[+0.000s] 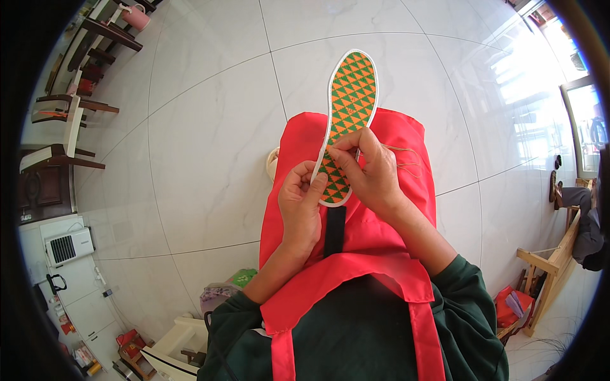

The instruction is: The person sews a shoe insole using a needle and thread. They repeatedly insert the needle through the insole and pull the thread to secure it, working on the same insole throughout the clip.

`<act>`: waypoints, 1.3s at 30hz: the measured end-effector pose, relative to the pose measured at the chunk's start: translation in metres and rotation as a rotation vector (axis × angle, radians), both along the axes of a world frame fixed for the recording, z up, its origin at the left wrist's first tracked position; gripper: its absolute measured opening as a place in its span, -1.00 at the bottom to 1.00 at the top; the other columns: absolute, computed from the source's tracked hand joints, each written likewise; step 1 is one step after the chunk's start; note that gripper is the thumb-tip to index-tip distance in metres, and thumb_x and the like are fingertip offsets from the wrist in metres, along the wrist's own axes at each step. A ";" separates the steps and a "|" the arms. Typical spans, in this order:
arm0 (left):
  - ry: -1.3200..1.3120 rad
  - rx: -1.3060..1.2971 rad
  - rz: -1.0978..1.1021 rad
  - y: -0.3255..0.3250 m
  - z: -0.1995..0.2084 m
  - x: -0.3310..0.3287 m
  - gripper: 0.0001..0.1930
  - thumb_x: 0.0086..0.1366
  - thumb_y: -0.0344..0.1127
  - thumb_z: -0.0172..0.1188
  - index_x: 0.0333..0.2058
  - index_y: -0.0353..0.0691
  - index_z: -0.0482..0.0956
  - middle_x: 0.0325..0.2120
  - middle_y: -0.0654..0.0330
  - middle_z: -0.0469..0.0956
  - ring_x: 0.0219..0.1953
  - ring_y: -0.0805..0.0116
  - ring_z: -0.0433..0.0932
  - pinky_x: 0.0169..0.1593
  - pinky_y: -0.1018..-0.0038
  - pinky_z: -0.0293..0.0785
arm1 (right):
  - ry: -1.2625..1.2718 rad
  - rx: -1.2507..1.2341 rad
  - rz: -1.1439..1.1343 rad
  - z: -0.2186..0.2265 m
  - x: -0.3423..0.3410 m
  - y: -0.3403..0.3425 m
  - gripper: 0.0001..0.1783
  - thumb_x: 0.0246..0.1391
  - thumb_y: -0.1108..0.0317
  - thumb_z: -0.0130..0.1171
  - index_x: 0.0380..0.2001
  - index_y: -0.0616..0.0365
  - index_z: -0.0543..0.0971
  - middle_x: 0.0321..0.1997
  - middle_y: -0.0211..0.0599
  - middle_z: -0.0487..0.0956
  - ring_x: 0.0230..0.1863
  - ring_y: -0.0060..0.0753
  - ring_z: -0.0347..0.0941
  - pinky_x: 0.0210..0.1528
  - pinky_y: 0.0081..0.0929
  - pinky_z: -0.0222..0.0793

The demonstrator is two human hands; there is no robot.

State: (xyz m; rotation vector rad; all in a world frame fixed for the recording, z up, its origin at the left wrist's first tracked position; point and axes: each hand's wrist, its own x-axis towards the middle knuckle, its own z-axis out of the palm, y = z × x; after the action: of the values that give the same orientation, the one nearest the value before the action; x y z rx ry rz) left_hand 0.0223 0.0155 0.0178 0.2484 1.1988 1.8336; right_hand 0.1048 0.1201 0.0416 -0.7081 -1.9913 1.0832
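Observation:
An insole (pixel 351 95) with an orange and green triangle pattern and a white edge is held up over my lap. My left hand (pixel 300 204) grips its heel end from the left, thumb on the patterned face. My right hand (pixel 372 170) pinches the insole's edge near the middle, fingers closed; a needle is too small to make out. A thin orange thread (pixel 406 159) loops out from under my right hand across the red apron (pixel 381 241) that covers my lap and chest.
The floor (pixel 210 140) is large glossy white tiles. Dark wooden chairs (pixel 70 120) stand at the far left, with a white appliance (pixel 67 246) below them. A light wooden frame (pixel 549 267) and a red bag (pixel 511 305) sit at the right. A bright window (pixel 584 124) is at the right.

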 end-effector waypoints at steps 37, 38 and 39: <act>0.039 -0.048 0.028 0.002 0.005 -0.003 -0.83 0.24 -0.50 0.10 -0.19 -0.33 0.43 -0.36 0.28 0.47 -0.32 0.60 0.45 -0.23 0.66 0.43 | -0.180 -0.394 -0.016 0.026 0.005 0.003 -0.80 -0.06 0.39 0.29 -0.54 0.28 0.49 -0.58 -0.36 0.51 -0.56 -0.63 0.39 -0.51 -0.62 0.33; 0.047 -0.070 0.027 0.001 0.005 -0.002 -0.83 0.23 -0.51 0.10 -0.19 -0.33 0.43 -0.36 0.28 0.47 -0.32 0.59 0.45 -0.23 0.66 0.42 | -0.166 -0.414 -0.033 0.026 0.005 0.001 -0.77 -0.09 0.37 0.31 -0.57 0.28 0.48 -0.60 -0.33 0.50 -0.59 -0.60 0.39 -0.54 -0.59 0.32; 0.101 -0.097 0.011 -0.001 0.001 -0.003 -0.83 0.22 -0.52 0.10 -0.20 -0.33 0.43 -0.36 0.29 0.47 -0.32 0.59 0.45 -0.24 0.66 0.42 | -0.153 -0.377 -0.055 0.020 0.005 0.001 -0.78 -0.11 0.37 0.32 -0.57 0.28 0.50 -0.64 -0.36 0.48 -0.60 -0.63 0.37 -0.58 -0.60 0.30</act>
State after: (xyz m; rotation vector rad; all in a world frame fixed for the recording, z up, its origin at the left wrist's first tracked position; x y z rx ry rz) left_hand 0.0198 0.0149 0.0192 0.2828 1.3581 1.7842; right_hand 0.1099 0.1209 0.0617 -1.0643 -1.8975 1.4261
